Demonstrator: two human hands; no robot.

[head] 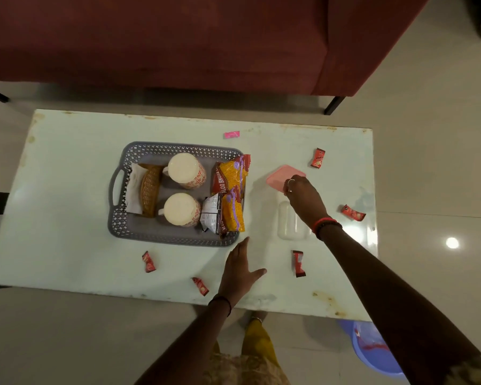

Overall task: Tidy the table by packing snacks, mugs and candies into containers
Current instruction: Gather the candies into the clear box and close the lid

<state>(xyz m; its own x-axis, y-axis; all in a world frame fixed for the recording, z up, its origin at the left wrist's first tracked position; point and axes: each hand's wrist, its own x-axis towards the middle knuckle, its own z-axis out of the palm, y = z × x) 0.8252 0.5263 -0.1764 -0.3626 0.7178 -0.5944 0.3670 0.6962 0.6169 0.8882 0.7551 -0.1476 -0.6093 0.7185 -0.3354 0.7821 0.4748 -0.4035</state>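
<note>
**Carefully parking the pink lid (pixel 279 175)**

I see a pale, glossy worktop (pixel 67 168) carrying a perforated grey basket (pixel 178 148) that already holds upturned mugs (pixel 186 170) and crinkly snack packets (pixel 231 179). I'd lay the lid flat, clear of the transparent rounded tub (pixel 289 223) just beside the basket. My right grip (pixel 303 195) pinches the thin pink lid; my left grip (pixel 239 270) lies flat on the worktop, fingers straight. Foil-wrapped red candies (pixel 298 263) lie scattered round the tub

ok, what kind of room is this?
Probably a home living room: a low white table stands before a dark red sofa on a tiled floor, with mugs and snack packets in a grey basket.
</note>
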